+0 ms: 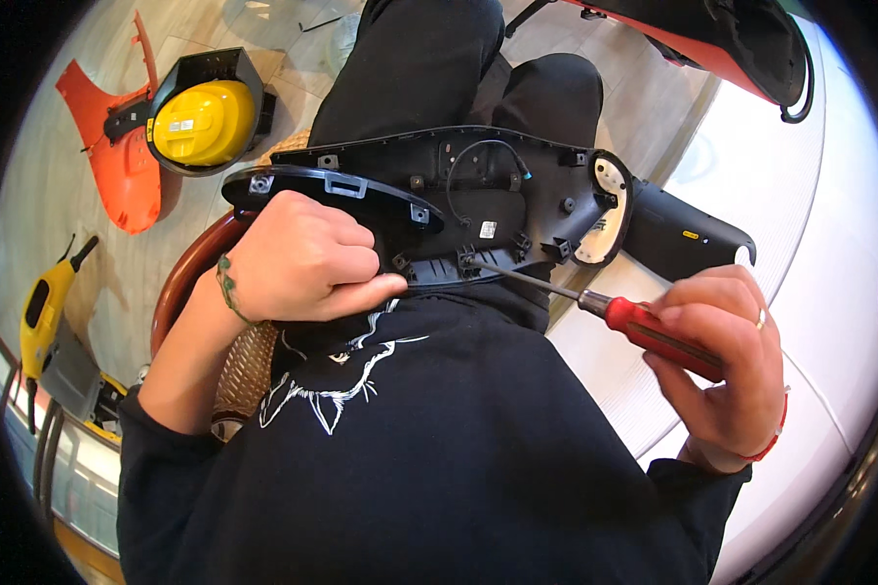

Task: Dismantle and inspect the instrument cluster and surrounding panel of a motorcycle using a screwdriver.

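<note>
A large black plastic housing (488, 185) lies across my lap, its ribbed inner side facing up, with a thin black cable and a small white label inside. My left hand (307, 255) is curled over its near left edge, beside a curved glossy black trim piece (346, 185); the fingertips are hidden. My right hand (722, 361) grips a screwdriver (654, 334) by its red handle. The metal shaft slants left, and its tip meets a clip or screw post on the housing's near edge. A cream-coloured oval part (603, 216) sits at the housing's right end.
On the floor at the far left are an orange plastic part (117, 146) and a yellow rounded unit (203, 122) in a black shell. A yellow tool-like part (44, 307) stands lower left. A white ridged surface (751, 166) runs along the right, under a red-and-black object (732, 44).
</note>
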A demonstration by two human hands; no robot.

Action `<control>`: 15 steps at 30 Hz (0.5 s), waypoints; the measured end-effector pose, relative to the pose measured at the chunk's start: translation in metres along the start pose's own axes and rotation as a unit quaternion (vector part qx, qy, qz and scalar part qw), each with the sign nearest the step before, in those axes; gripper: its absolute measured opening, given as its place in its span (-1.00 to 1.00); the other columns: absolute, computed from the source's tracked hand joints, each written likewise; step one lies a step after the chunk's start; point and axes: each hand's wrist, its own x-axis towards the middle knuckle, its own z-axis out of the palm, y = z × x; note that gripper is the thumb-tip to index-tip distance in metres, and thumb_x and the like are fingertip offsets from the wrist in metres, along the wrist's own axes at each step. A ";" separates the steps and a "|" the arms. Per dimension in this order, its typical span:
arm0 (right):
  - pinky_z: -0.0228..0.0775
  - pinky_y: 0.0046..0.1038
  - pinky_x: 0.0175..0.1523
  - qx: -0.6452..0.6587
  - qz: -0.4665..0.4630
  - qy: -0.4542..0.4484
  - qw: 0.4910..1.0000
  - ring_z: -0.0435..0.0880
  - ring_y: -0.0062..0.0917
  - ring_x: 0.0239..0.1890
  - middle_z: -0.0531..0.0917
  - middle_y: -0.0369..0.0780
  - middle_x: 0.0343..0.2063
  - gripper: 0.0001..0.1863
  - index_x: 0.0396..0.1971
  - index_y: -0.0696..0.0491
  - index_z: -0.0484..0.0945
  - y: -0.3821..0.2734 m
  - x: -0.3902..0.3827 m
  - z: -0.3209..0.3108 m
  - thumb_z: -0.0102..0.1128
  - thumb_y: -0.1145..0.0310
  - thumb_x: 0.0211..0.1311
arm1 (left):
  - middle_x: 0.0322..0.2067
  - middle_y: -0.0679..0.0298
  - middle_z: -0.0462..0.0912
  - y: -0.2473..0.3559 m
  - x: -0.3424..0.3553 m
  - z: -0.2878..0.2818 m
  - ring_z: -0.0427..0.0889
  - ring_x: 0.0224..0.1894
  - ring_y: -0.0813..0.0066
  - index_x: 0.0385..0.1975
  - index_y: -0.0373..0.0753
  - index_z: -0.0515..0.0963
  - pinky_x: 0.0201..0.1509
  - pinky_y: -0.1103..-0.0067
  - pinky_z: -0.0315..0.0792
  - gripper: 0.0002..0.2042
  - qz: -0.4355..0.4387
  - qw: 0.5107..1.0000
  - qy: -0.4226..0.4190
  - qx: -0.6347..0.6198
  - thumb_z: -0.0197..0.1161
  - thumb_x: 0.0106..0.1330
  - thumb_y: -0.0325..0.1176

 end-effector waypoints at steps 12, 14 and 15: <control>0.41 -0.50 -0.47 -0.048 -0.067 0.014 0.997 0.57 -0.39 -0.50 0.57 -0.12 -0.44 -0.54 -0.31 0.15 0.53 0.017 -0.002 0.004 0.53 0.44 -0.33 | -0.65 0.28 0.50 0.021 0.012 0.028 0.56 -0.58 0.32 -0.55 -0.17 0.53 -0.53 0.48 0.40 -0.88 -0.087 0.994 0.040 0.055 0.34 0.12 -0.35; 0.39 -0.47 -0.42 0.026 0.010 -0.012 1.000 0.59 -0.35 -0.40 0.57 -0.10 -0.36 -0.52 -0.26 0.15 0.50 0.013 0.001 0.003 0.53 0.36 -0.22 | -0.54 0.26 0.61 0.036 0.018 0.038 0.63 -0.50 0.33 -0.37 -0.18 0.55 -0.46 0.47 0.47 -0.89 -0.139 0.990 0.032 0.017 0.32 0.13 -0.39; 0.42 -0.46 -0.41 -0.017 0.042 -0.008 0.999 0.60 -0.35 -0.39 0.57 -0.09 -0.38 -0.52 -0.24 0.15 0.49 0.007 -0.002 -0.002 0.52 0.34 -0.20 | -0.51 0.25 0.62 0.041 0.024 0.046 0.64 -0.47 0.30 -0.33 -0.18 0.55 -0.43 0.47 0.48 -0.87 -0.158 0.987 0.039 0.000 0.30 0.14 -0.39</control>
